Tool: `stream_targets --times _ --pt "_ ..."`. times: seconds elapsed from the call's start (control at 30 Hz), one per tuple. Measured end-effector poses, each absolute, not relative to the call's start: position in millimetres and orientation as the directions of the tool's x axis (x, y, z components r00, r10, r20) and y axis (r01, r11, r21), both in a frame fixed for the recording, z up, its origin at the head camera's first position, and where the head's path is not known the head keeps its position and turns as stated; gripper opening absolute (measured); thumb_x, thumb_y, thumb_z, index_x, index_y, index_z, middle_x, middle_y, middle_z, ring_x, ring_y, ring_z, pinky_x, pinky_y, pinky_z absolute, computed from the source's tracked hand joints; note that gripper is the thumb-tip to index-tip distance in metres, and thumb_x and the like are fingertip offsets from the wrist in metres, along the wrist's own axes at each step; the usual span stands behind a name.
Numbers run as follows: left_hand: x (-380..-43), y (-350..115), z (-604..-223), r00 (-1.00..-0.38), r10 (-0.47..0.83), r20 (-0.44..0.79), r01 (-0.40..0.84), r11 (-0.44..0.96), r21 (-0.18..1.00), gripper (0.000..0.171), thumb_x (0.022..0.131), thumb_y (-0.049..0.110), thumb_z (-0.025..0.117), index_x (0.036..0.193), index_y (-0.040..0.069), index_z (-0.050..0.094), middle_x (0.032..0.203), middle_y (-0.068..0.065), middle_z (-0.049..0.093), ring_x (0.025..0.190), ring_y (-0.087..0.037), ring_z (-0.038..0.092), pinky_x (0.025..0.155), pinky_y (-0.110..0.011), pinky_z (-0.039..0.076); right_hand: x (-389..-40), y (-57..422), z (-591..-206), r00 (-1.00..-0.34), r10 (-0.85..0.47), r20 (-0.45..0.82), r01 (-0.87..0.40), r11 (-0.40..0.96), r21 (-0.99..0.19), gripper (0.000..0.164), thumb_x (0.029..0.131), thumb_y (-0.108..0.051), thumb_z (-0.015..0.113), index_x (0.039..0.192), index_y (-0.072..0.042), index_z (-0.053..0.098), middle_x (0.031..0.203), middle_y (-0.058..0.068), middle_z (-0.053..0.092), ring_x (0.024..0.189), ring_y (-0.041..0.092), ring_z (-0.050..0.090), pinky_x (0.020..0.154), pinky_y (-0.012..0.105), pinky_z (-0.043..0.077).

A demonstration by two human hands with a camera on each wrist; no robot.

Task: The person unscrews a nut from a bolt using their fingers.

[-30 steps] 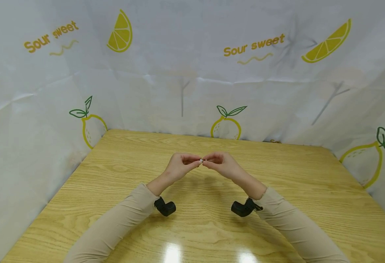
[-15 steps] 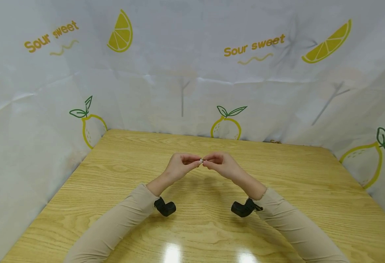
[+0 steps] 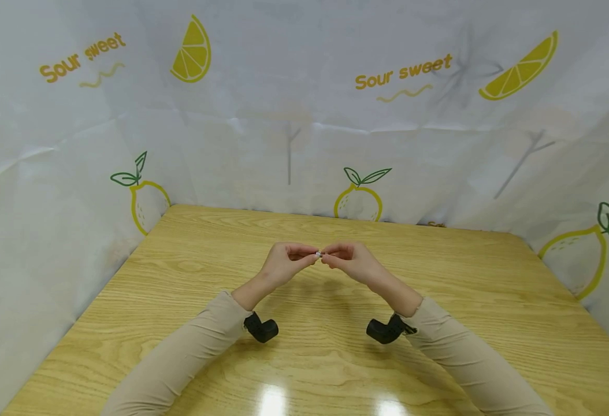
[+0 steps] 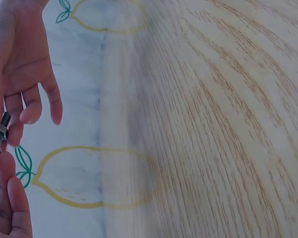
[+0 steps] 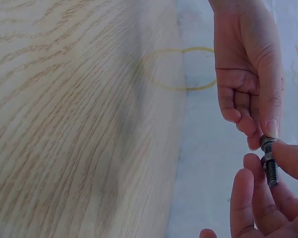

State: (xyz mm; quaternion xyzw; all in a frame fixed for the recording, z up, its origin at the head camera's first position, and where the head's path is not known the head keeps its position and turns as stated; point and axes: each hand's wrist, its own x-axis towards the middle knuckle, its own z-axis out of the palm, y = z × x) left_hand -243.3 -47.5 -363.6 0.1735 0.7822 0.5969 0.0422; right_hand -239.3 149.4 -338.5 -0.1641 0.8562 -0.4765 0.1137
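A small metal bolt lies between my two hands, held above the table in the head view. My left hand pinches its head end with thumb and fingers. From the other side, my right hand has its thumb and fingertips at the nut, which sits partway along the thread. The right wrist view shows the threaded end of the bolt pointing toward the right palm. In the left wrist view the bolt appears at the left edge, its lower end hidden by the left fingertips.
The wooden table spreads beneath both arms. A white cloth printed with lemons hangs around its back and sides. Black wrist mounts stick out from the beige sleeves.
Both arms stay in place. The right fingertips have shifted very slightly to the right, and a little more of the bolt shows between the hands.
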Motion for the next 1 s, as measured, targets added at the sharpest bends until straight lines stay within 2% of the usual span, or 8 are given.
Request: stream_targets --times 0.13,0.4,0.63,0.9,1.0 --pt "-243.6 -46.9 -363.7 -0.939 0.313 0.139 0.213 0.215 0.953 0.024 0.089 0.017 0.065 0.108 0.005 0.070 0.105 -0.014 0.070 0.097 -0.031 0.066 0.082 -0.036 0.055 -239.2 149.1 -337.9 -0.925 -0.378 -0.026 -0.173 0.483 -0.859 0.035 0.091 -0.024 0.061 0.120 -0.005 0.058 0.118 0.016 0.060 0.106 0.028 0.060 0.092 0.046 0.049" --pt "-243.9 -47.7 -363.3 -0.939 0.316 0.132 0.210 0.226 0.951 0.025 0.089 0.019 0.064 0.110 0.006 0.069 0.108 -0.013 0.069 0.095 -0.022 0.067 0.082 -0.030 0.055 -240.3 149.3 -338.3 -0.907 -0.420 -0.036 -0.181 0.465 -0.867 0.037 0.097 -0.029 0.052 0.120 -0.001 0.059 0.114 0.020 0.065 0.107 0.038 0.058 0.096 0.050 0.046" --pt "-244.1 -48.1 -363.9 -0.939 0.315 0.139 0.217 0.227 0.950 0.026 0.089 0.019 0.065 0.110 0.005 0.069 0.108 -0.014 0.069 0.092 -0.018 0.067 0.080 -0.030 0.055 -239.9 149.0 -339.6 -0.923 -0.385 -0.008 -0.194 0.485 -0.853 0.033 0.091 -0.023 0.062 0.117 -0.004 0.059 0.116 0.016 0.062 0.106 0.027 0.059 0.089 0.038 0.051" --pt "-244.3 -46.8 -365.5 -0.938 0.318 0.136 0.214 0.224 0.951 0.025 0.089 0.018 0.064 0.110 0.005 0.069 0.108 -0.013 0.069 0.092 -0.018 0.068 0.082 -0.030 0.055 -239.2 149.8 -340.1 -0.914 -0.402 -0.057 -0.156 0.479 -0.864 0.038 0.097 -0.031 0.051 0.121 -0.002 0.058 0.116 0.018 0.064 0.108 0.037 0.058 0.099 0.053 0.043" --pt "-243.7 -47.0 -365.1 -0.938 0.317 0.142 0.220 0.227 0.949 0.025 0.089 0.019 0.065 0.109 0.005 0.069 0.107 -0.013 0.070 0.092 -0.020 0.068 0.081 -0.030 0.055 -238.8 149.8 -341.0 -0.919 -0.393 -0.043 -0.165 0.480 -0.861 0.035 0.096 -0.027 0.054 0.118 -0.001 0.059 0.114 0.018 0.065 0.106 0.033 0.059 0.097 0.051 0.045"
